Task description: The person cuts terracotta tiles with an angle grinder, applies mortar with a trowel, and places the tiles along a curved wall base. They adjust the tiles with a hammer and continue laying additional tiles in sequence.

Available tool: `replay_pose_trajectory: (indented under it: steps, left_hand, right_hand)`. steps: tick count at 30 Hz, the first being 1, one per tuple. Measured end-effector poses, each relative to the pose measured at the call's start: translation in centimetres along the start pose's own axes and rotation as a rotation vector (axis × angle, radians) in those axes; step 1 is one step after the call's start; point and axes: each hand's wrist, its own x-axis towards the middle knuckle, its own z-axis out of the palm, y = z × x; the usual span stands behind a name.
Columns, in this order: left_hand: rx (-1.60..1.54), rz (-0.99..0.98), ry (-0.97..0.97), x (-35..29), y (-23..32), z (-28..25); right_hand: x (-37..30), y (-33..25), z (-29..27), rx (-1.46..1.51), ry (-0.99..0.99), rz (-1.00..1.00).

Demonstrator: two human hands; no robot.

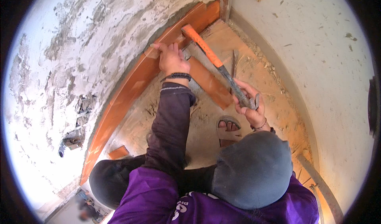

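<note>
An orange-brown row of skirting tiles (pixel 137 79) runs along the foot of the rough plastered wall on the left. My left hand (pixel 173 60) rests against these tiles with its fingers stretched out, one reaching over the top edge. My right hand (pixel 250 103) is closed round a hammer (pixel 206 51) near its metal head. The hammer's orange and black handle slants up and left, its butt end against or very close to the tile face. On the floor between my hands lies a loose tile strip (pixel 210 83).
A small tile piece (pixel 118 152) lies by my left knee. A thin dark bar (pixel 234 63) and rubble lie along the plain right wall (pixel 309 45). A long curved-looking strip (pixel 320 184) stands at lower right. An open electrical box (pixel 73 142) sits in the left wall.
</note>
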Motion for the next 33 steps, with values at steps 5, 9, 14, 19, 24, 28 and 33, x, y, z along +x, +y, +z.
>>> replay_pose_trajectory:
  steps: [5, 9, 14, 19, 24, 28, 33]
  left_hand:
    - [-0.087, 0.052, -0.017, -0.4, 0.0, -0.9]
    - [-0.274, -0.057, -0.004, -0.2, 0.8, -1.6]
    - [-0.247, -0.165, 0.002, -0.2, 1.6, -2.6]
    - [-0.278, -0.131, -0.012, -0.6, 2.1, -2.1]
    - [-0.305, -0.086, -0.002, -1.5, 1.0, -2.5]
    - [-0.39, -0.018, -0.013, -1.5, 0.3, -3.5]
    - [-0.52, -0.032, -0.105, -2.2, 0.3, -3.2]
  right_hand:
    - [-0.2, 0.0, 0.6, -0.013, 0.048, 0.032]
    - [-1.7, -0.5, 0.4, 0.01, 0.047, 0.08]
    - [0.1, 0.2, 0.6, -0.034, 0.028, 0.06]
    - [-0.4, 0.2, 1.2, 0.004, 0.037, 0.08]
    - [0.0, -0.3, 1.5, -0.101, -0.017, 0.112]
    - [0.2, -0.2, 1.6, -0.005, -0.027, 0.135]
    - [-1.4, -0.4, 2.0, -0.025, 0.013, 0.202]
